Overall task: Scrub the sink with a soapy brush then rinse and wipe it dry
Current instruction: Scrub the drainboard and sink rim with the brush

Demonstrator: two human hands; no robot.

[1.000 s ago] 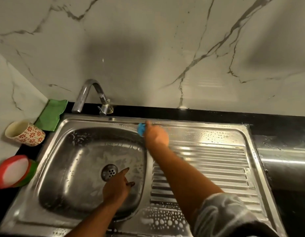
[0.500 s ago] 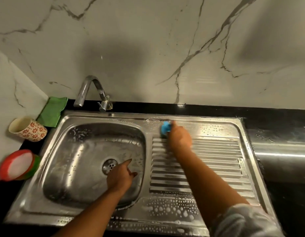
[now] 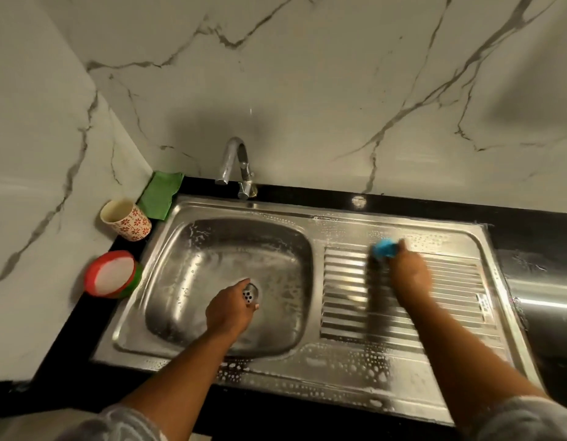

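A steel sink (image 3: pixel 231 218) with soap suds sits in a black counter, its ribbed drainboard (image 3: pixel 346 300) on the right. My right hand (image 3: pixel 409 275) is shut on a blue brush (image 3: pixel 384 248), pressing it on the far end of the drainboard ribs; the hand is blurred. My left hand (image 3: pixel 228 308) hangs over the basin beside the drain (image 3: pixel 251 293), fingers loosely curled, holding nothing. A chrome tap (image 3: pixel 234 163) stands behind the basin with no water running.
A folded green cloth (image 3: pixel 159 194) lies in the back left corner. A floral cup (image 3: pixel 124 219) and a red and green bowl of white stuff (image 3: pixel 112 275) stand left of the sink. A steel surface (image 3: pixel 543 300) lies to the right. Marble walls rise behind and left.
My right hand has slid the blue brush to the right, from the sink's back rim near the basin onto the drainboard ribs. My left hand has stayed by the drain.
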